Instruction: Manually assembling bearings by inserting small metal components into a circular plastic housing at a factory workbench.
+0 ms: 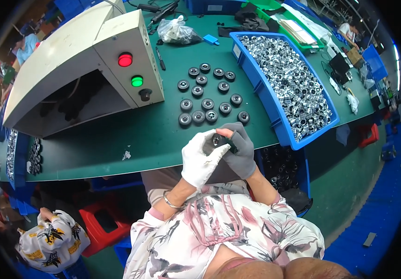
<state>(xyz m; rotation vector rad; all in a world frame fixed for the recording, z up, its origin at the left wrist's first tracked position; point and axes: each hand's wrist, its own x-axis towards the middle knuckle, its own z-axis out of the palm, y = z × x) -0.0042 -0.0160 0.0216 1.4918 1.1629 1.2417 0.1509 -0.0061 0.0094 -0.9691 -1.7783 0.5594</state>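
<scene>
My left hand, in a white glove, and my right hand, in a grey glove with a bare fingertip showing, meet at the table's front edge. Between them they grip a small black round part with a shiny centre; fingers cover much of it. Just beyond my hands, several black wheel-like round parts lie spread in loose rows on the green tabletop. To their right stands a long blue bin heaped with shiny metal fittings.
A cream machine with red and green buttons fills the left of the table. A pen and a plastic bag lie behind. Below the right edge sits a bin of black parts. A co-worker sits at lower left.
</scene>
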